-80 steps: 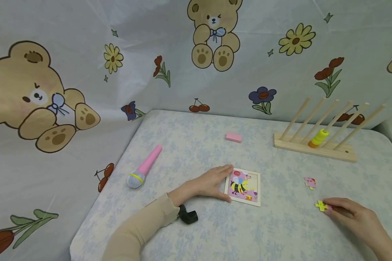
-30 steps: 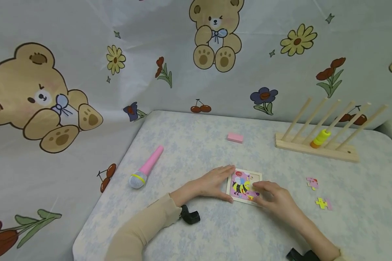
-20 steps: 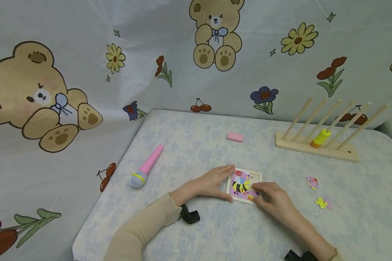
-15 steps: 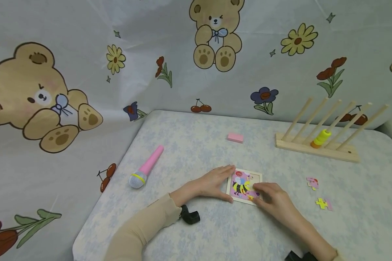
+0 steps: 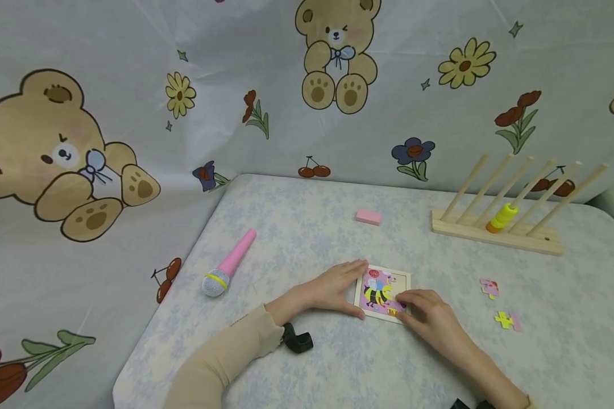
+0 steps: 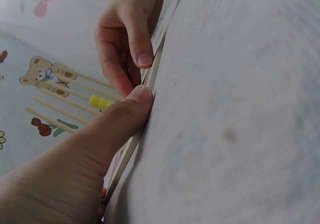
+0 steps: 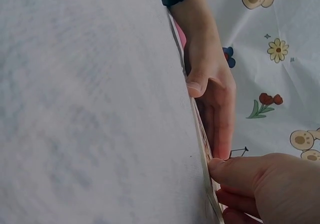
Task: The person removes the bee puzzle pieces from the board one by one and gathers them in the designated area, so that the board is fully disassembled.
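Note:
A small square jigsaw puzzle (image 5: 381,289) with a bee picture lies on the table in a pale wooden frame (image 5: 408,278). Its upper right part shows bare board. My left hand (image 5: 330,288) holds the frame's left side, fingers at the upper corner and thumb at the lower one. At the lower right of the puzzle are the thumb and index finger of my right hand (image 5: 432,318). Whether they pinch a piece there cannot be made out. To the right lie a pink puzzle piece (image 5: 489,288) and a yellow-and-pink puzzle piece (image 5: 506,320), untouched.
A pink toy microphone (image 5: 230,261) lies on the left, and a pink block (image 5: 368,216) behind the puzzle. Back right stands a wooden peg rack (image 5: 496,234) with yellow and orange rings (image 5: 502,218) on one peg. A patterned curtain (image 5: 266,68) hangs beyond the table.
My right hand has let go of the yellow-and-pink puzzle piece and moved left to the puzzle. Lately its index finger has shifted slightly toward me. My left hand stays put.

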Motion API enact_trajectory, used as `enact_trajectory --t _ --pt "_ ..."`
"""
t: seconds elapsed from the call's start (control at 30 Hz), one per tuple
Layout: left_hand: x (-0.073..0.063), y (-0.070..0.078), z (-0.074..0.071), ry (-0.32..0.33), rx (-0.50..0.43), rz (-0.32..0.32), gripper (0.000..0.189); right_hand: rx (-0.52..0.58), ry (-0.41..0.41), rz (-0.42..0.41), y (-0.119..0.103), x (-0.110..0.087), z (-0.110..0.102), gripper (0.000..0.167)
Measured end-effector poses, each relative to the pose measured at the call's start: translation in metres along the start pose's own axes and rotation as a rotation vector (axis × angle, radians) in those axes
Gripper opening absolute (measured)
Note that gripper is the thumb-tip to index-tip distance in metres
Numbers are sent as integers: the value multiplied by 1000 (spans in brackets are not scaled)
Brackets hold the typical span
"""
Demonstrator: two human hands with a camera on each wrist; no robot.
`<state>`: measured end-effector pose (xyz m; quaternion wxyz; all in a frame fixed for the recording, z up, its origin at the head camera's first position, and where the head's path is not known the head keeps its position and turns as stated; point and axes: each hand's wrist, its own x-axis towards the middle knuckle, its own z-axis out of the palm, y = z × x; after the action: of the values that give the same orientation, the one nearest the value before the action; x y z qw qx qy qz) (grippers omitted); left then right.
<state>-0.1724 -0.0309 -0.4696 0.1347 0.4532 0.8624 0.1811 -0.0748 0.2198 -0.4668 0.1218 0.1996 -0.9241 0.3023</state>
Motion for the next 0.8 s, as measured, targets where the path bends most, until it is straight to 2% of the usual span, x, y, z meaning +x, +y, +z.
enact_trajectory --t 0.23,0.47,0.8 --pt "0 0 -1 2 -3 6 107 9 4 -9 0 1 0 34" --pt "-1 0 0 -2 -14 7 107 63 13 -9 0 0 1 36" --pt "0 -1 0 3 -8 16 108 98 16 -77 1 2 2 40"
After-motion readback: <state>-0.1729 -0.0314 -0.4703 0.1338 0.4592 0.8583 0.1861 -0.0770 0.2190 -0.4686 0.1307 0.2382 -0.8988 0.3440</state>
